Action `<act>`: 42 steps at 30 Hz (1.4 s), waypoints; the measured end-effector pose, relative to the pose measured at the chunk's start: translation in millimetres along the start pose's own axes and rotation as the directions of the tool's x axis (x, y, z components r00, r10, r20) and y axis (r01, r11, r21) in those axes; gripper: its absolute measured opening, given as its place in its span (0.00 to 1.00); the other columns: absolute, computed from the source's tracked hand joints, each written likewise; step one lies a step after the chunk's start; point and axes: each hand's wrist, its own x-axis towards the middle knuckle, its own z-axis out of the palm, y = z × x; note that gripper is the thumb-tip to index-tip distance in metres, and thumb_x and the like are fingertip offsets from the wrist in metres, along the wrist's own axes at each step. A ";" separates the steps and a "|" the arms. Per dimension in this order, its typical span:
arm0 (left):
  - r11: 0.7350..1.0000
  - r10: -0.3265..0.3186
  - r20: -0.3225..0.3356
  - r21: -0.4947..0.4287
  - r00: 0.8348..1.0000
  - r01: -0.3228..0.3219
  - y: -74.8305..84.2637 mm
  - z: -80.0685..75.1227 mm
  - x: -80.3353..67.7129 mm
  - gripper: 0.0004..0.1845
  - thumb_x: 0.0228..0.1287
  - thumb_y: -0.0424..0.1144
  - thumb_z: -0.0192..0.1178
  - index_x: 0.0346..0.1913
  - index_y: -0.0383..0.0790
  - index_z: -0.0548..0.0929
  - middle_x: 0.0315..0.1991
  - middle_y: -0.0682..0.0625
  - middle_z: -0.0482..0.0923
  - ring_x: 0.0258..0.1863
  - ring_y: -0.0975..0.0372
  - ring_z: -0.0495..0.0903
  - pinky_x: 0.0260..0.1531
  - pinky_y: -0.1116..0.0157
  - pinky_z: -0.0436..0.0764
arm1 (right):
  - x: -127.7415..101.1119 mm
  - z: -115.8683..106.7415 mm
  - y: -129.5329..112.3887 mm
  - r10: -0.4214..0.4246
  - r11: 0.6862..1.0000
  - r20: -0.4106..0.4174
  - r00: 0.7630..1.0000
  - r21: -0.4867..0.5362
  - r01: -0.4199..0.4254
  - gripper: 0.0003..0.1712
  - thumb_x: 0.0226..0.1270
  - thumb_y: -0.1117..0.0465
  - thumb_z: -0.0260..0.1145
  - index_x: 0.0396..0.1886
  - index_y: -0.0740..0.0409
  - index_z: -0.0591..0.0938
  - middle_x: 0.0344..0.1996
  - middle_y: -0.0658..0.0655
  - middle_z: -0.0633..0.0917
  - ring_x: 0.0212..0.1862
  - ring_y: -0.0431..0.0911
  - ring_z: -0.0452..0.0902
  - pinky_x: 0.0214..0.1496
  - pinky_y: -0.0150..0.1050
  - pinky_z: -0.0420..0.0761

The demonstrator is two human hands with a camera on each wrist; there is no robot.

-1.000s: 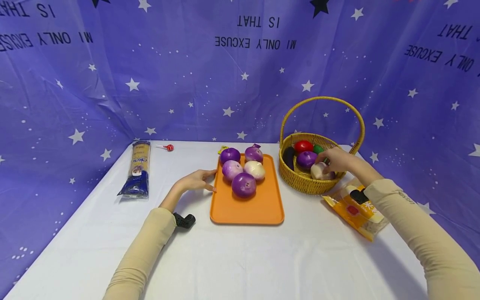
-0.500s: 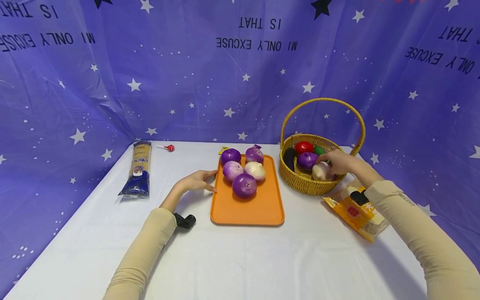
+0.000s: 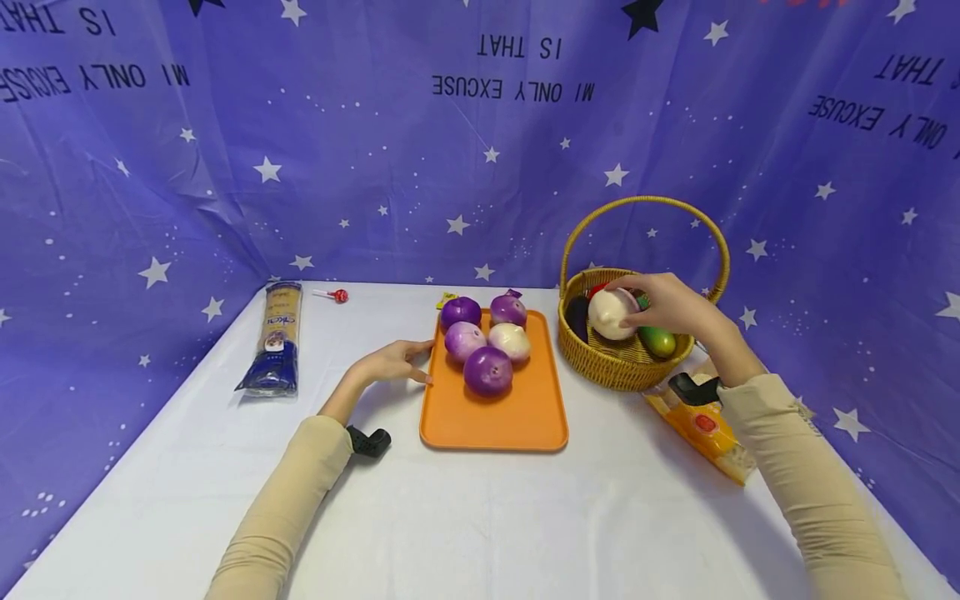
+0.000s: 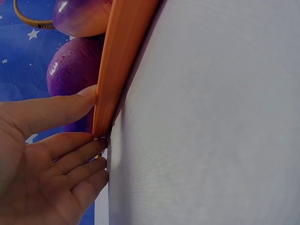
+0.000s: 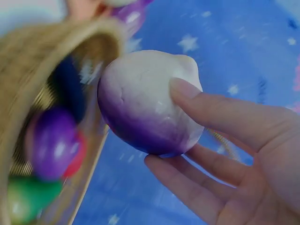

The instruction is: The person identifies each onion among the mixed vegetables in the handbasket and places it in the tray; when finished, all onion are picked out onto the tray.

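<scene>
5 purple-and-white bulbs (image 3: 488,370) sit on the orange tray (image 3: 525,421), mid-table. Right hand (image 3: 671,306) grips a 6th, the white-and-purple bulb (image 3: 612,314), thumb and fingers curled round it, held above the wicker basket (image 3: 611,369) at right. The right wrist view shows its purple underside (image 5: 145,131), hidden from the head camera, plus a purple piece (image 5: 54,140) inside the basket. Left hand (image 3: 390,362) has fingers straight; only the left wrist view shows fingertips (image 4: 91,96) touching the tray's left rim (image 4: 115,79). Noodle packet (image 3: 276,337) lies far left.
</scene>
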 end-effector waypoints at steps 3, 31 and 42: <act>1.000 -0.006 0.000 0.000 1.000 0.006 0.7 -0.1 -0.7 0.44 0.57 0.40 0.68 0.72 0.31 0.58 0.71 0.35 0.58 0.69 0.44 0.58 0.68 0.48 0.58 | 3.2 8.4 -15.4 -0.058 0.997 -0.061 0.996 0.039 0.060 0.29 0.54 0.64 0.75 0.57 0.59 0.79 0.51 0.63 0.82 0.48 0.56 0.77 0.48 0.54 0.77; 1.000 0.020 0.000 -0.004 1.000 -0.020 3.1 0.1 -3.1 0.45 0.56 0.40 0.68 0.72 0.28 0.58 0.70 0.33 0.57 0.70 0.43 0.57 0.69 0.49 0.56 | 32.3 105.2 -52.4 -0.150 0.977 0.077 0.986 0.162 0.136 0.30 0.54 0.62 0.75 0.59 0.57 0.80 0.27 0.53 0.80 0.27 0.43 0.70 0.34 0.36 0.71; 1.000 0.017 -0.007 -0.017 1.000 -0.017 5.8 -0.3 -5.2 0.43 0.57 0.37 0.68 0.72 0.28 0.58 0.70 0.33 0.57 0.69 0.43 0.57 0.69 0.48 0.56 | 29.2 101.0 -51.7 -0.162 0.975 0.040 0.986 0.159 0.154 0.29 0.54 0.62 0.75 0.58 0.60 0.80 0.38 0.58 0.85 0.39 0.52 0.80 0.44 0.47 0.80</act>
